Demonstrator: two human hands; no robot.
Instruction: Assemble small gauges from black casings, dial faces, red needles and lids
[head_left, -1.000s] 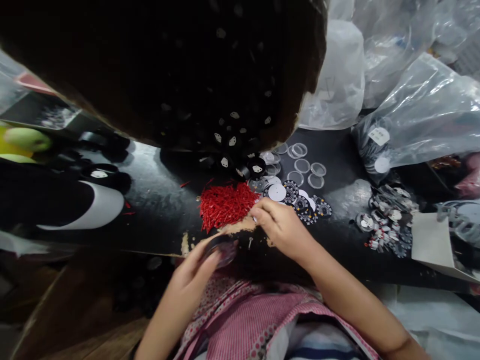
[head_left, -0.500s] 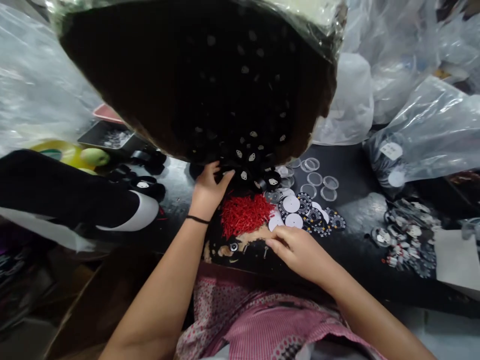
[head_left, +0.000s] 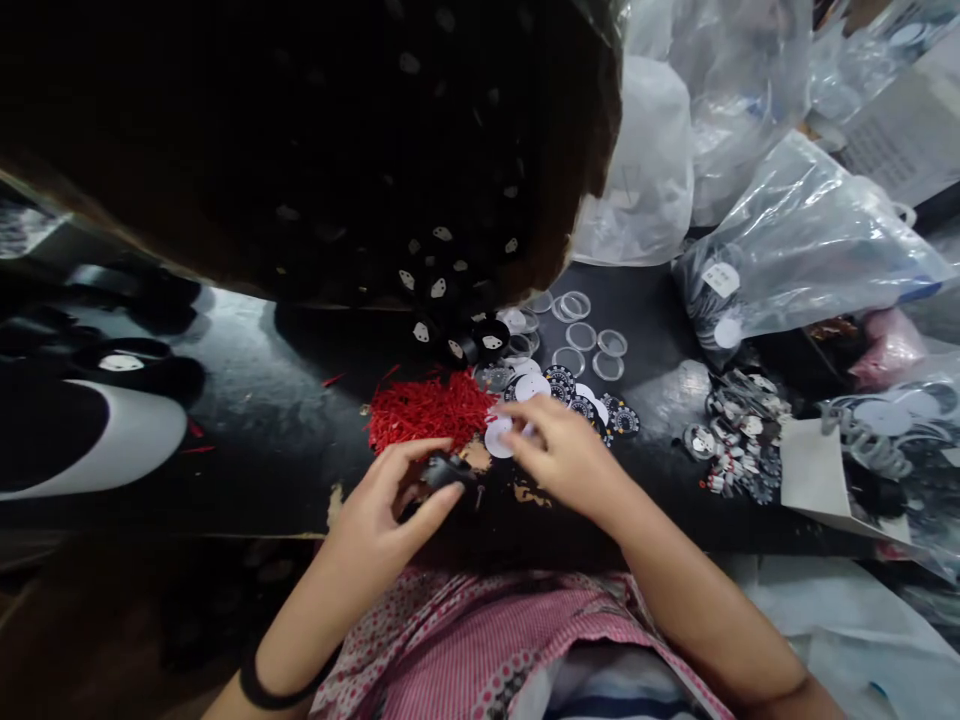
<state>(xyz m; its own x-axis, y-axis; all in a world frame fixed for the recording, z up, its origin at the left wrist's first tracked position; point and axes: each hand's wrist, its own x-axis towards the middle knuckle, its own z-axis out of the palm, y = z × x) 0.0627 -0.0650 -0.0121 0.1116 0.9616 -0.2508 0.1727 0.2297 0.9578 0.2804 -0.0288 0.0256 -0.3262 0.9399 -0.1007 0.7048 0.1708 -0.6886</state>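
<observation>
My left hand [head_left: 382,500] is closed around a small black plastic piece [head_left: 448,472], holding it low over the front of the black table. Its fingers hide part of that piece. My right hand [head_left: 566,455] hovers at the printed discs, fingertips drawn together by a white disc [head_left: 498,438]; whatever sits between them is too small to make out. Between and behind the hands lies a heap of thin red pieces [head_left: 424,408]. Black printed dials [head_left: 624,420] overlap the white discs on the right. Round black housings [head_left: 491,338] with white inserts lie just behind the heap.
A large dark container [head_left: 300,150] full of black housings opens toward me overhead. Clear rings [head_left: 580,335] lie behind the dials. To the right are a plastic bag [head_left: 817,250], a pile of small parts [head_left: 746,430] and a white box [head_left: 814,465]. A white-rimmed black roll [head_left: 142,440] is left.
My left hand has come back from the container's mouth toward me and now holds a black piece. My right hand has moved slightly up to the white discs. The view has shifted right.
</observation>
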